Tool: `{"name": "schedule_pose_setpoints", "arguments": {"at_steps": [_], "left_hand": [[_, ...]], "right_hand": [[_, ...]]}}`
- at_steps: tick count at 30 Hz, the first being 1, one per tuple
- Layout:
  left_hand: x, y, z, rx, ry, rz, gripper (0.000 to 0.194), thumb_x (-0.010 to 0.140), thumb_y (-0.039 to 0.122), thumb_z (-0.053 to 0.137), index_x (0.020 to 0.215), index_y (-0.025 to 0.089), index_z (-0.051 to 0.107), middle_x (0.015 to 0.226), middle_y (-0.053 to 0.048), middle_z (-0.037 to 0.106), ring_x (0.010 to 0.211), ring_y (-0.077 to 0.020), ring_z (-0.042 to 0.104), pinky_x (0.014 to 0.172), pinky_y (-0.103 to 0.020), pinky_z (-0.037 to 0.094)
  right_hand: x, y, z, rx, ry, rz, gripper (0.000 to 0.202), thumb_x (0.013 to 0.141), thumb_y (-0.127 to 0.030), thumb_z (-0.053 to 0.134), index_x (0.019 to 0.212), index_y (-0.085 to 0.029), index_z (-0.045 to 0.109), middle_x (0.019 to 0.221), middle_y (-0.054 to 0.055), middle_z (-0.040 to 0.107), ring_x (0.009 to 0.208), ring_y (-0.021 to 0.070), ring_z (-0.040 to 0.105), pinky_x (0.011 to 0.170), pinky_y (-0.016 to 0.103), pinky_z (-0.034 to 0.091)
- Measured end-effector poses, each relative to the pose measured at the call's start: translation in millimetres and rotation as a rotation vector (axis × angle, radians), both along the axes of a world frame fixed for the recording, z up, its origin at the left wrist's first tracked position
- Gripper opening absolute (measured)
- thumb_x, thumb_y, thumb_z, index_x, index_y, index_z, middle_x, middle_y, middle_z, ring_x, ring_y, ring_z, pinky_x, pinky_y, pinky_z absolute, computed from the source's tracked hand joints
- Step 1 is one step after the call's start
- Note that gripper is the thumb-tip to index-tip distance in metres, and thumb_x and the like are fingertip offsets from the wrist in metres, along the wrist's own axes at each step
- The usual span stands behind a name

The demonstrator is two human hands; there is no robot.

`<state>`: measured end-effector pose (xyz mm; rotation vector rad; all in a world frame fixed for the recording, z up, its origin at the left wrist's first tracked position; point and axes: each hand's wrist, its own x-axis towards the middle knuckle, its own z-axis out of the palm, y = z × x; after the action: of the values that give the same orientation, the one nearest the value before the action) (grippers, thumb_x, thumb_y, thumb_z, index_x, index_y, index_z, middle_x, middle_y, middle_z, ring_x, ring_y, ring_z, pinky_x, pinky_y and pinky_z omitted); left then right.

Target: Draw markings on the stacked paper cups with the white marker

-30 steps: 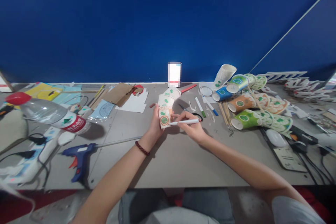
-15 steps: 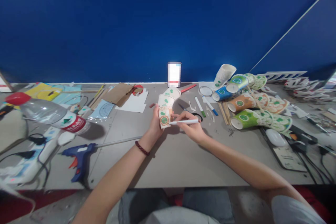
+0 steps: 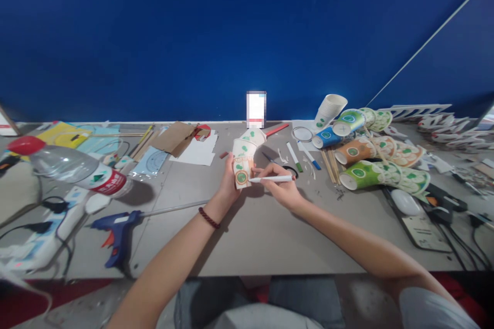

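Observation:
My left hand (image 3: pixel 227 183) is wrapped round the near end of a joined row of paper cups (image 3: pixel 243 150), which tilts up and away. Orange colouring covers part of the nearest cup, around its green round logo. Between the fingers of my right hand (image 3: pixel 283 185) is a white marker (image 3: pixel 276 179) with a reddish end, its tip at that cup's right side. A green-tipped marker (image 3: pixel 295 157) and a blue-tipped marker (image 3: pixel 310 156) lie just beyond my right hand, near scissors (image 3: pixel 290 171) that are partly hidden.
Coloured cup rows (image 3: pixel 365 175) and a white cup stack (image 3: pixel 330 111) stand at the right. Leftward are a water bottle (image 3: pixel 77 167), a blue glue gun (image 3: pixel 118 231), a power strip (image 3: pixel 48 236) and cardboard (image 3: pixel 175 138). A blue wall (image 3: pixel 193 41) rises behind.
The marker in my right hand has shifted very slightly against the nearest cup. My left hand and the cups are almost in the same place.

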<state>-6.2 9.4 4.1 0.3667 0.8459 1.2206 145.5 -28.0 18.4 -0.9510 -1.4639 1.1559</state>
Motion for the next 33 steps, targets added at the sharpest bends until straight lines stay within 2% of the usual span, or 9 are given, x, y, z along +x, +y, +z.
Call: {"name": "schedule_pose_setpoints", "arguments": {"at_steps": [5,12,19,26,30,33], "left_hand": [[0.1,-0.1,-0.1,0.012,-0.025,0.015,0.056,0.096,0.057,0.037,0.089,0.013,0.071,0.074,-0.01,0.073,0.065,-0.0193,0.069,0.063,-0.028,0.055],[-0.2,-0.4,3.9,-0.046,-0.028,-0.024,0.059,0.094,0.06,0.037,0.09,0.011,0.07,0.068,-0.009,0.071,0.056,-0.0195,0.066,0.052,-0.029,0.052],[-0.8,-0.3,2.0,-0.034,-0.037,0.013,0.053,0.094,0.056,0.04,0.094,0.013,0.071,0.073,-0.009,0.073,0.064,-0.0205,0.069,0.061,-0.03,0.055],[-0.3,0.8,3.0,-0.058,-0.007,0.001,0.059,0.094,0.059,0.038,0.087,0.011,0.071,0.069,-0.01,0.072,0.058,-0.0195,0.067,0.055,-0.028,0.054],[-0.5,1.5,-0.3,-0.016,-0.034,0.017,0.054,0.095,0.056,0.039,0.088,0.013,0.071,0.069,-0.009,0.072,0.059,-0.0191,0.068,0.058,-0.028,0.054],[0.1,1.6,-0.4,-0.018,-0.039,0.014,0.054,0.094,0.057,0.039,0.087,0.013,0.071,0.07,-0.009,0.072,0.06,-0.0193,0.068,0.058,-0.028,0.054]], "right_hand": [[1.0,-0.4,-2.7,-0.038,0.014,0.05,0.007,0.073,-0.018,0.065,0.069,-0.023,0.061,0.072,0.002,0.07,0.119,0.0348,0.067,0.092,0.044,0.055],[-1.0,-0.5,-1.1,-0.01,0.023,0.0,0.004,0.076,-0.021,0.066,0.075,-0.023,0.063,0.08,0.003,0.073,0.113,0.0317,0.071,0.095,0.044,0.053],[-1.2,-1.2,-3.4,-0.006,0.041,0.067,0.009,0.072,-0.016,0.063,0.066,-0.023,0.062,0.067,0.001,0.067,0.12,0.034,0.067,0.095,0.043,0.054],[-1.7,-0.1,-2.7,-0.011,0.03,-0.02,0.005,0.079,-0.023,0.067,0.077,-0.023,0.062,0.084,0.004,0.075,0.113,0.0316,0.071,0.095,0.044,0.054],[-0.9,-0.3,-2.7,-0.036,0.031,0.027,0.008,0.074,-0.019,0.066,0.069,-0.023,0.061,0.072,0.002,0.071,0.117,0.035,0.068,0.092,0.045,0.055],[0.6,0.0,-2.3,-0.039,0.03,0.04,0.008,0.074,-0.018,0.065,0.069,-0.023,0.061,0.071,0.002,0.07,0.117,0.035,0.068,0.092,0.045,0.055]]}}
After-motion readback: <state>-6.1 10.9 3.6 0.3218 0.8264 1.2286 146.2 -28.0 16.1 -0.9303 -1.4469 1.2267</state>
